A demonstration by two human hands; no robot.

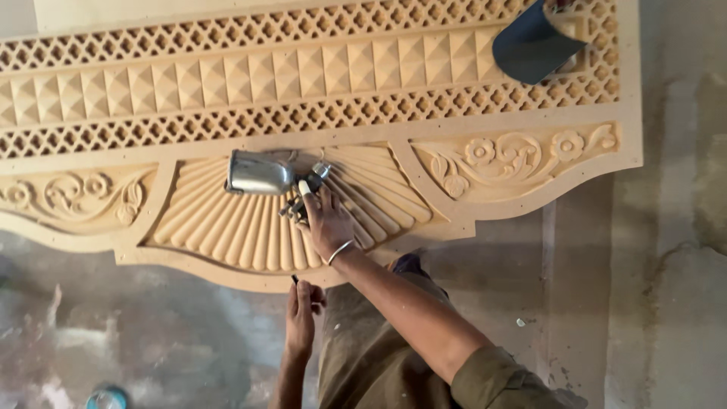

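A large carved wooden panel (530,113) lies flat on the floor, with lattice bands, a row of pyramid studs, floral scrolls and a fluted fan in the middle. My right hand (326,220) grips a spray gun (303,193) with a shiny metal cup (257,174), held over the fan carving. A thin bangle rings that wrist. My left hand (301,314) is below the panel's front edge, fingers pinched on a small dark thing that I cannot make out, perhaps a hose.
A curled dark sheet of sandpaper (534,45) rests on the panel's upper right corner. The stained concrete floor (666,265) surrounds the panel. A small blue-rimmed container (106,398) sits at the bottom left. My knees in olive trousers (363,356) are just below the panel.
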